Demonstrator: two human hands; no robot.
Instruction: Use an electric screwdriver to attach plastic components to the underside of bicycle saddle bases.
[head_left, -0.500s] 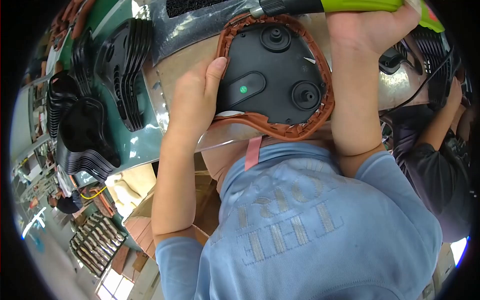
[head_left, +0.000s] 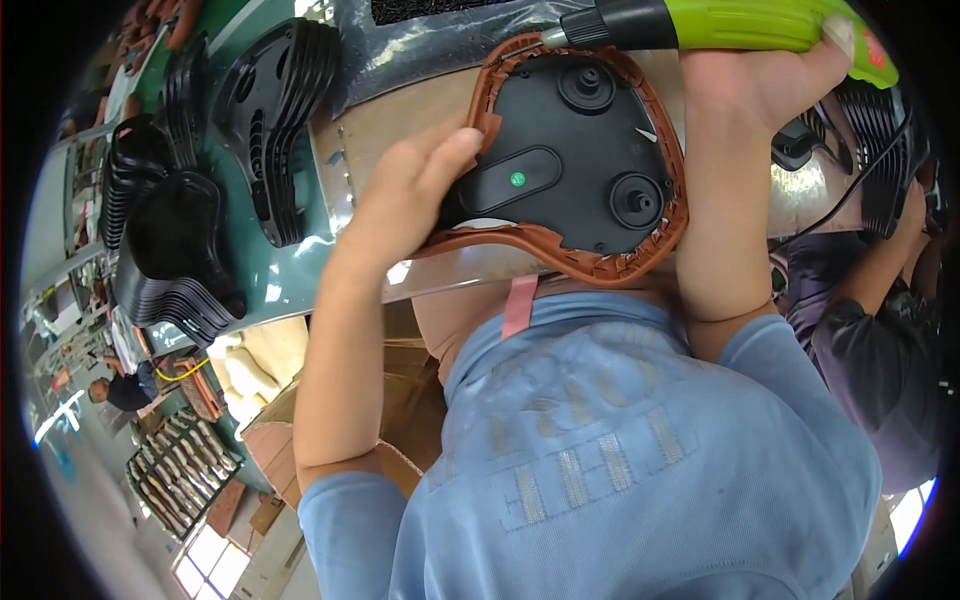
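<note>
Left grip seemingly holds the brown-rimmed panel; best brace it by the table's near edge while the right grip, wrapped round the green power tool, steadies its metal tip

one fisheye view, worn on the head, looks down from close above the left hand and right hand, with the tabletop toward the top and blue shirt below.

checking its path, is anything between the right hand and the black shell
Only the green handheld tool in the right hand; its tip is at the brown edging of the black shell, upper left. Nothing else visible intervenes.
</note>
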